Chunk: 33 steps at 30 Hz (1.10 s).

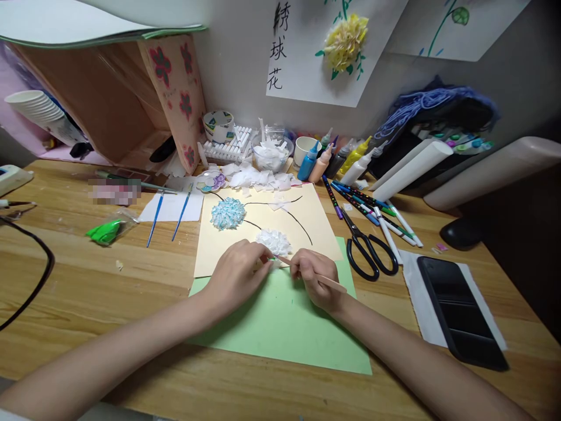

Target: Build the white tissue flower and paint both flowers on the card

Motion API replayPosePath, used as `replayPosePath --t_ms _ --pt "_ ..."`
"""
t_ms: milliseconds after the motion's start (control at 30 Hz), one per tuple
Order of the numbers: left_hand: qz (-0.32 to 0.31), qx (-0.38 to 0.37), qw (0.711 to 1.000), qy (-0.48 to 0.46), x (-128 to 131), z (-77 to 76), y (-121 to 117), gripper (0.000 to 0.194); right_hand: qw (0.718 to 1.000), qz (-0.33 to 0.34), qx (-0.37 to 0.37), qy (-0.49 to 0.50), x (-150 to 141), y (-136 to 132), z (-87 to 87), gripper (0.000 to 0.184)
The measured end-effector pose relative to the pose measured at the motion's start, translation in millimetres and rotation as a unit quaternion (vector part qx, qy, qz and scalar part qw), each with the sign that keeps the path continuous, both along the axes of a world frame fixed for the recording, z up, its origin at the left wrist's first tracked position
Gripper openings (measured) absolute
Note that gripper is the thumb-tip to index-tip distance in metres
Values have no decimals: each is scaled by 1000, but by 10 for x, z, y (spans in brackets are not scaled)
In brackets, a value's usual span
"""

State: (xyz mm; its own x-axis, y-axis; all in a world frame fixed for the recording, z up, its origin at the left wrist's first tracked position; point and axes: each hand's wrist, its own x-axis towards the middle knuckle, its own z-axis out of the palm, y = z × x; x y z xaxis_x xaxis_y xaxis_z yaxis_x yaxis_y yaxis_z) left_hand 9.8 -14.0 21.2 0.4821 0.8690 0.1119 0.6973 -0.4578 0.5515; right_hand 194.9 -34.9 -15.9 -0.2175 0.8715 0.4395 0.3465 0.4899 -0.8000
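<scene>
My right hand [316, 278] is closed around a thin, flat wooden stick [332, 283], its tip pointing left toward my other hand. With fingertips pinched, my left hand [236, 272] holds a small piece of white tissue paper [276, 264] at the tip of the stick. Just beyond my fingers, a fluffy white paper flower [274, 241] sits on a cream sheet [210, 254]. A blue-and-white paper flower [228, 213] is at that sheet's upper left, among thin dark drawn stems. Under both hands lies a green sheet [280, 327].
Black-handled scissors [363, 245] lie right of the sheets, near several pens [381, 213] and a black phone [464, 310]. Behind stand paint bottles [322, 164] and a bowl of white paper scraps [270, 151]. Two blue brushes [155, 219] lie at left.
</scene>
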Motion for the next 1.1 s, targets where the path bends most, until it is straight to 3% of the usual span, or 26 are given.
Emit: replayPosePath --t_ms 133,300,667,800,900,967,1100 --pt "5 51 999 14 38 -40 27 7 999 -18 45 20 28 -31 -3 39" --pt "6 82 996 22 61 -86 38 6 987 65 148 -14 53 -18 0 37" --pt "-1 87 996 13 63 -88 74 6 975 61 171 -131 17 38 28 25" --pt "-30 156 987 -16 5 -132 26 7 982 48 131 -129 20 38 32 28" --pt "-121 204 972 -14 -38 -194 -41 19 991 21 70 -111 14 32 32 32" --pt "-166 201 966 7 -44 -232 -71 24 996 3 17 -85 8 28 25 35" --pt "-174 159 970 49 -22 -269 -69 25 996 -17 -88 8 7 25 -9 37"
